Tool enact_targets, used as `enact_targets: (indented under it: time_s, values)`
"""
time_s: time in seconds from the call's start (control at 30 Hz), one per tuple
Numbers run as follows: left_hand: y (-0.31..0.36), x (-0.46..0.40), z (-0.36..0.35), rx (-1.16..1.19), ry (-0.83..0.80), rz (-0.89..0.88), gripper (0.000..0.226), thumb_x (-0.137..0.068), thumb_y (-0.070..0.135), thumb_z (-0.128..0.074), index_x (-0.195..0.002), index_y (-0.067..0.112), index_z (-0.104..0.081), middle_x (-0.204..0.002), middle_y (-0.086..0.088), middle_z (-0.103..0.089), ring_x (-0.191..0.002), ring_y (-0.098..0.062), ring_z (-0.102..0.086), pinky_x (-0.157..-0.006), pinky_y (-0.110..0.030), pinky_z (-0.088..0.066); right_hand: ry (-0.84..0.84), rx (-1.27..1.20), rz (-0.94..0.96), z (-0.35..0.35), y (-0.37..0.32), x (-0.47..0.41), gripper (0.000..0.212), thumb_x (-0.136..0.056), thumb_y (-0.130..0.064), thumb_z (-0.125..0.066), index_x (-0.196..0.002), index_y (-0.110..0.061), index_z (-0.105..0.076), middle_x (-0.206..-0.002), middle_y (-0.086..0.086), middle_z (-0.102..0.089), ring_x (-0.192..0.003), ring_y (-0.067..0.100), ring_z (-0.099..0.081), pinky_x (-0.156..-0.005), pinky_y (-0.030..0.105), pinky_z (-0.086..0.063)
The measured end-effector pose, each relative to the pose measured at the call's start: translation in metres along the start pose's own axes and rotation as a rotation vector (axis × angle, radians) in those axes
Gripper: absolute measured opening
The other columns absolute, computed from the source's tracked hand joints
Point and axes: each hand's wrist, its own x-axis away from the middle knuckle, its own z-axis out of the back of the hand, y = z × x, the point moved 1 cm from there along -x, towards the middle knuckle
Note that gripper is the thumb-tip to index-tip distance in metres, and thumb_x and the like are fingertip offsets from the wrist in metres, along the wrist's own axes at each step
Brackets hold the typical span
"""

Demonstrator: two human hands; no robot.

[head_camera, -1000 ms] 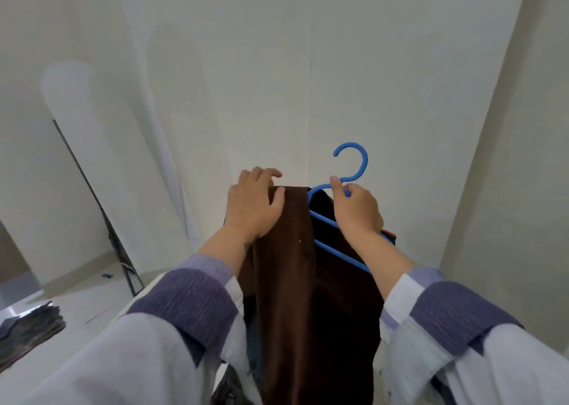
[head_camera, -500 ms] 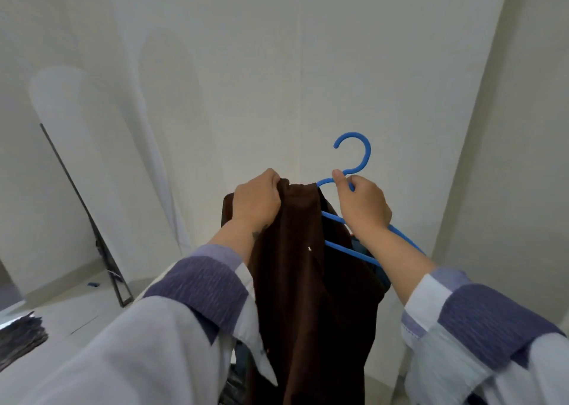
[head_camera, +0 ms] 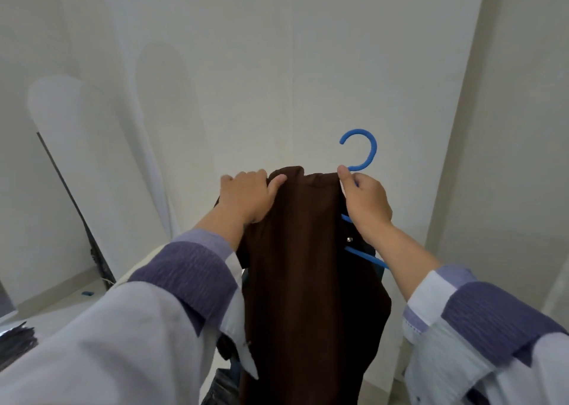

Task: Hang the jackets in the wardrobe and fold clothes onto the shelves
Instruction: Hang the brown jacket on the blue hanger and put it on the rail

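Observation:
A dark brown jacket [head_camera: 304, 266] hangs lengthwise in front of me, draped over a blue plastic hanger [head_camera: 363, 152]. My left hand [head_camera: 246, 198] grips the jacket's top edge on the left side. My right hand [head_camera: 366, 204] pinches the hanger's neck just under its hook, which curls up above my thumb. Two blue hanger bars [head_camera: 363, 255] show past the jacket's right edge below my right wrist. The rest of the hanger is hidden by the fabric.
Plain white wall panels [head_camera: 308, 65] fill the view ahead, with a corner edge on the right. A dark slanted frame [head_camera: 77, 213] stands at the left. A dark folded pile [head_camera: 15, 343] lies at the lower left on a pale surface.
Both hands have lifted the jacket and hanger slightly, and my left hand has slid left along the jacket's top edge. The view has tilted so the dark frame sits further left.

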Motion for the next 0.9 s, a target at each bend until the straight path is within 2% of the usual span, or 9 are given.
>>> enact_targets:
  time_s: [0.13,0.3,0.37,0.43,0.5,0.57,0.7,0.8,0.9]
  values:
    - [0.035,0.012,0.003,0.125,0.161,-0.162,0.053,-0.099,0.051,-0.018,-0.092,0.013,-0.053,-0.1,-0.009,-0.065,-0.094,-0.03,-0.056,-0.085,-0.042,-0.036,-0.151,-0.124,-0.013,-0.006,-0.01,0.0,0.048,-0.096,-0.053,-0.035,-0.065,-0.017,-0.041,-0.06,-0.002,-0.039,-0.058,0.015,-0.038,-0.063,0.035,-0.034]
    - [0.044,0.013,0.006,0.093,0.262,-0.152,0.058,-0.087,0.071,-0.027,-0.083,0.017,-0.045,-0.091,-0.002,-0.06,-0.091,-0.024,-0.053,-0.084,-0.039,-0.035,-0.293,-0.361,-0.081,0.011,-0.018,-0.003,0.035,-0.102,-0.031,-0.03,-0.079,-0.016,-0.052,-0.064,-0.003,-0.041,-0.06,0.012,-0.038,-0.064,0.028,-0.034]
    - [0.044,0.01,0.009,0.064,0.265,-0.122,0.057,-0.087,0.072,-0.029,-0.084,0.017,-0.047,-0.092,-0.001,-0.061,-0.091,-0.024,-0.053,-0.084,-0.039,-0.036,-0.218,-0.147,0.051,0.009,-0.016,-0.001,0.019,-0.099,-0.018,-0.036,-0.097,-0.016,-0.054,-0.078,-0.003,-0.048,-0.076,0.014,-0.045,-0.072,0.031,-0.04]
    - [0.041,0.007,0.012,0.047,0.276,-0.074,0.058,-0.089,0.069,-0.03,-0.091,0.015,-0.053,-0.097,-0.004,-0.062,-0.094,-0.025,-0.054,-0.085,-0.04,-0.036,0.02,0.134,0.178,0.008,-0.005,0.009,0.02,-0.094,-0.012,-0.045,-0.112,-0.018,-0.053,-0.098,-0.004,-0.049,-0.096,0.015,-0.043,-0.083,0.034,-0.04]
    - [0.038,0.006,0.017,0.043,0.296,-0.008,0.06,-0.09,0.066,-0.031,-0.101,0.012,-0.056,-0.101,-0.007,-0.062,-0.098,-0.026,-0.054,-0.087,-0.04,-0.036,0.211,0.276,0.231,0.01,0.008,0.026,0.018,-0.092,-0.016,-0.052,-0.11,-0.02,-0.053,-0.104,-0.003,-0.05,-0.101,0.015,-0.043,-0.085,0.032,-0.037]
    - [0.036,0.006,0.023,0.043,0.318,0.042,0.06,-0.092,0.062,-0.032,-0.108,0.009,-0.056,-0.105,-0.009,-0.062,-0.102,-0.027,-0.053,-0.089,-0.04,-0.035,0.23,0.285,0.238,0.009,0.023,0.043,0.007,-0.092,-0.023,-0.055,-0.099,-0.022,-0.054,-0.092,-0.007,-0.052,-0.09,0.012,-0.048,-0.08,0.031,-0.039]
    - [0.043,0.009,0.037,0.077,0.355,0.063,0.059,-0.093,0.059,-0.034,-0.111,0.007,-0.055,-0.108,-0.011,-0.062,-0.104,-0.029,-0.054,-0.089,-0.04,-0.035,0.023,0.17,0.021,-0.004,0.04,0.062,0.013,-0.093,-0.037,-0.054,-0.086,-0.025,-0.055,-0.075,-0.009,-0.056,-0.073,0.012,-0.056,-0.062,0.027,-0.045]
    - [0.052,0.017,0.045,0.121,0.375,0.025,0.059,-0.093,0.06,-0.034,-0.11,0.008,-0.055,-0.106,-0.01,-0.062,-0.103,-0.028,-0.054,-0.089,-0.04,-0.036,-0.013,0.033,-0.197,-0.01,0.035,0.064,0.023,-0.09,-0.048,-0.052,-0.091,-0.025,-0.054,-0.09,-0.005,-0.063,-0.086,0.016,-0.06,-0.076,0.037,-0.053]
    - [0.062,0.028,0.05,0.187,0.4,-0.012,0.057,-0.093,0.06,-0.034,-0.107,0.009,-0.055,-0.103,-0.009,-0.062,-0.099,-0.027,-0.054,-0.087,-0.038,-0.035,-0.063,-0.059,-0.34,-0.01,0.03,0.06,0.032,-0.088,-0.054,-0.052,-0.102,-0.026,-0.046,-0.104,-0.002,-0.059,-0.096,0.019,-0.058,-0.083,0.04,-0.051]
